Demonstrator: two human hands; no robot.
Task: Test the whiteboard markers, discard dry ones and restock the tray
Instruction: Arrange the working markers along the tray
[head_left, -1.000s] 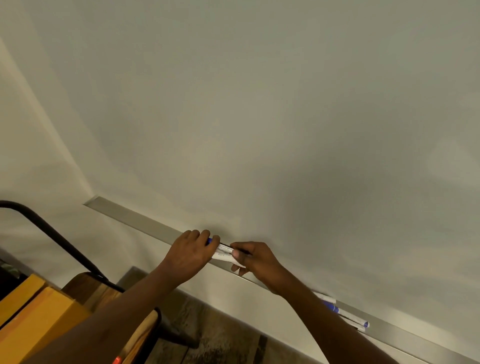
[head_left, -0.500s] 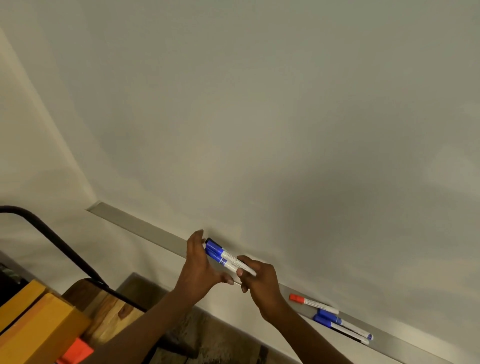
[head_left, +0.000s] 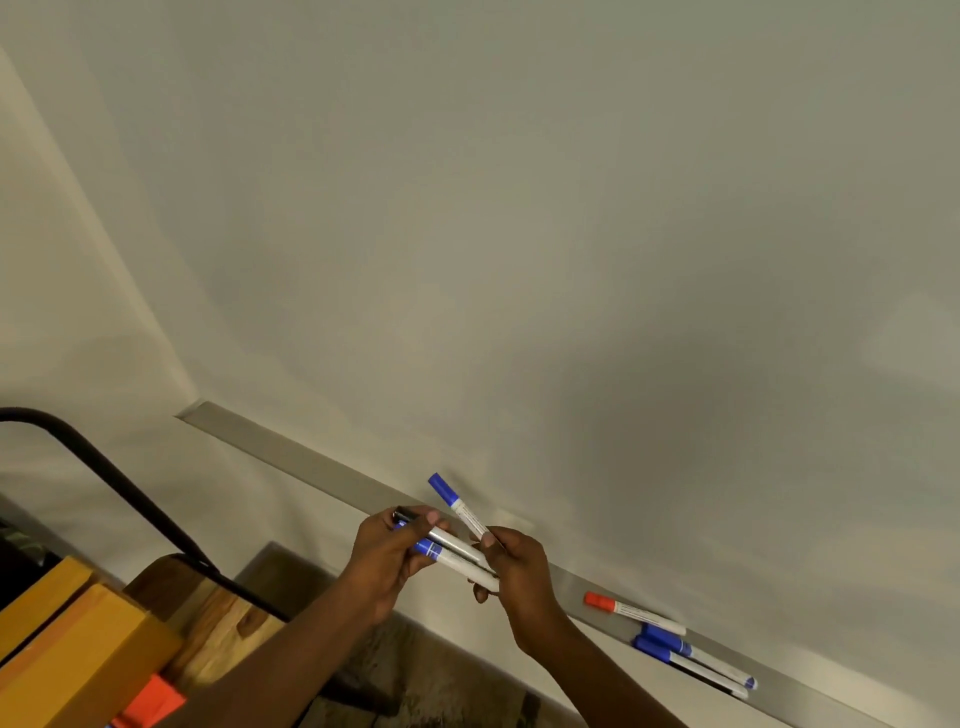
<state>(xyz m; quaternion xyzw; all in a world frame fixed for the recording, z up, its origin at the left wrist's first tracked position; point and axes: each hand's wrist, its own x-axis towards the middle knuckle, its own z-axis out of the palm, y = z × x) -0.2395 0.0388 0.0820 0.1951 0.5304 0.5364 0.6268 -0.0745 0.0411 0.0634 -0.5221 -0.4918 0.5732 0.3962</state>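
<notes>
My left hand (head_left: 387, 558) grips a bundle of markers (head_left: 457, 556), one black-capped and at least one blue-capped, held level in front of the tray. My right hand (head_left: 514, 566) pinches a single blue-capped marker (head_left: 457, 504) by its lower end, its cap pointing up and left against the whiteboard (head_left: 519, 234). The grey metal tray (head_left: 291, 457) runs diagonally under the board. On its right part lie a red-capped marker (head_left: 631, 612) and two blue-capped markers (head_left: 691, 657).
At lower left stand yellow cardboard boxes (head_left: 67, 654) on a wooden seat (head_left: 218, 618) with a black metal frame (head_left: 119, 483). An orange object (head_left: 153, 701) lies below the boxes. Patterned floor (head_left: 415, 680) shows beneath my arms.
Both hands lifted the markers off the tray and drew back from it. My right hand has pulled one blue-capped marker out of the bundle and tilted it upward.
</notes>
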